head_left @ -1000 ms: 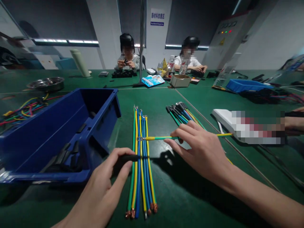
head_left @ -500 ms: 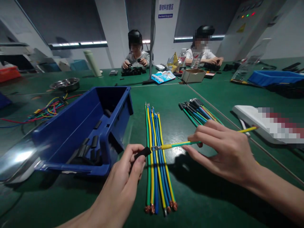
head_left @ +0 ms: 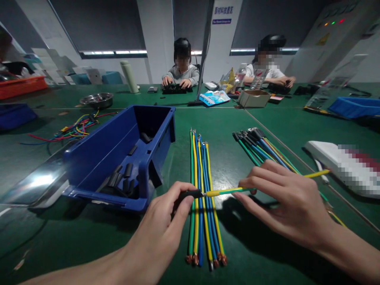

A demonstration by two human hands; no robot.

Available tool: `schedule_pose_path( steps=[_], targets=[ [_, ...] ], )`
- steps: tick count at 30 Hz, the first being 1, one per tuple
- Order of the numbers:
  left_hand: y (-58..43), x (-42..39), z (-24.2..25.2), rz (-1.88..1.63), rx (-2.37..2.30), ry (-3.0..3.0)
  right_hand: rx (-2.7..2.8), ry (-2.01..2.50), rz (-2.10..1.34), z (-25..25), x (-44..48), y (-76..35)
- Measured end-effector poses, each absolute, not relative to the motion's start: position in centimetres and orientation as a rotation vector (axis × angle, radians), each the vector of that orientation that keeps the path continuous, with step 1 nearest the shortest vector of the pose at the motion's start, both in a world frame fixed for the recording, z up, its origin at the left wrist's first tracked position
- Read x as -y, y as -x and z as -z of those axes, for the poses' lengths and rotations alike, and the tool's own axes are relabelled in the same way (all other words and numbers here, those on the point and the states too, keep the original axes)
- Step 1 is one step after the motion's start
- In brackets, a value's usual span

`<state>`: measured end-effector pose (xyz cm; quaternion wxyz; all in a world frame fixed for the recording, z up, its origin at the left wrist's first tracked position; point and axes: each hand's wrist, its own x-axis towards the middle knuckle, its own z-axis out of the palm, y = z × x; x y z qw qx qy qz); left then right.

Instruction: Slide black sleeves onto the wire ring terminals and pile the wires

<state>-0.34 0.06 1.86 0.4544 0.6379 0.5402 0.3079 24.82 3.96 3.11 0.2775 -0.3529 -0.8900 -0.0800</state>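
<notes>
Between thumb and fingers, my left hand (head_left: 169, 215) pinches a short black sleeve (head_left: 191, 194). My right hand (head_left: 285, 202) grips a yellow-green wire (head_left: 228, 191), its tail sticking out to the right past the knuckles. The wire's metal lug end is partly inside the sleeve's opening, with a little metal showing. Under both hands lies a row of yellow, green and blue wires (head_left: 201, 221), lugs at the far end and bare copper at most near ends. Beyond my right hand is a bundle of wires with black-sleeved ends (head_left: 252, 136).
Left of my hands stands a blue bin (head_left: 103, 202) with several loose black sleeves. Thin coloured wires (head_left: 77, 128) and a metal bowl (head_left: 96, 103) lie farther left. A white device (head_left: 329, 158) is at the right. Two people sit across the table, near a small cardboard box (head_left: 253, 99).
The black sleeve and the wire's lug have come together; the lug, fully visible before, is now mostly covered. The camera view has shifted left.
</notes>
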Motion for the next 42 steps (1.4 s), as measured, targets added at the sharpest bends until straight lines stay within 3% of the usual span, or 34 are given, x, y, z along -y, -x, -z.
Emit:
schedule_pose_path(
  steps=[22, 42],
  targets=[
    [0.5, -0.2, -2.1, -0.993, -1.104, -1.675, 2.279, 0.904, 0.064, -2.6, -4.0, -24.3],
    [0.1, -0.3, -2.3, -0.946, -1.325, -1.677, 2.257, 0.889, 0.153, -2.7, -3.7, -24.2]
  ],
)
